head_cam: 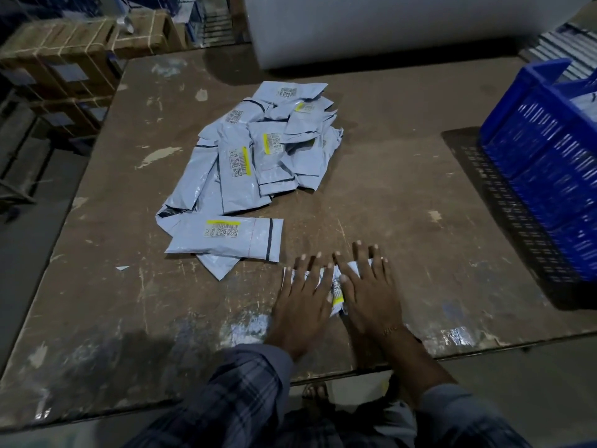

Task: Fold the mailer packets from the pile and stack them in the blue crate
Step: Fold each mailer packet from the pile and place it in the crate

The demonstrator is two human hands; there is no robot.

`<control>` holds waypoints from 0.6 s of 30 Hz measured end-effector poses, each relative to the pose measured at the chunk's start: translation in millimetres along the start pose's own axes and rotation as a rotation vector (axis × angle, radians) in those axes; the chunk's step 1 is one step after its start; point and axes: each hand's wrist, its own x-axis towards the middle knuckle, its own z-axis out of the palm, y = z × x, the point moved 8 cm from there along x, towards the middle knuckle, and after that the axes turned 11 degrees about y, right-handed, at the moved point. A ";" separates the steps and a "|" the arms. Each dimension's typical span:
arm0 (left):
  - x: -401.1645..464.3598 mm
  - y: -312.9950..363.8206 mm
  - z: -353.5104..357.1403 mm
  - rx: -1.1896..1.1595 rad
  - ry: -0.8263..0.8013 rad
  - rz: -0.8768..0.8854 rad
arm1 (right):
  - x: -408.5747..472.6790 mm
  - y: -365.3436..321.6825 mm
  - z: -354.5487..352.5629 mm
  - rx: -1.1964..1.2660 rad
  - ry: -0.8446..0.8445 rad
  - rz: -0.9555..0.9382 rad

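Risk: both hands, left (302, 297) and right (366, 294), press flat with straight fingers on packet (337, 291) at near counter (420, 195); slick film may spring open before reaching crate (542, 147) at right.

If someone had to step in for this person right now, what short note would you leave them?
Left hand and right hand: both flat, fingers straight, pressing one mailer packet down on the table near its front edge.
Pile of unfolded packets lies further back, left of centre.
Blue crate stands at the right edge; pale packets seem to lie inside, count unclear.
Done: this packet looks nearly folded.
Left: put it in the crate, then fold and stack the pile.
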 end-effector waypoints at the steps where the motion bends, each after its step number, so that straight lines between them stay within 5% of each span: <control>1: -2.5 1.2 0.4 -0.004 0.000 0.002 | 4.8 0.9 2.1 -0.002 -0.010 0.003; 10: 13.9 -23.8 -5.5 -0.009 0.039 -0.205 | -21.4 -4.1 3.1 -0.062 0.022 0.020; 18: -6.5 4.4 -4.6 -0.025 0.022 -0.021 | -1.9 3.8 9.8 -0.039 -0.039 0.028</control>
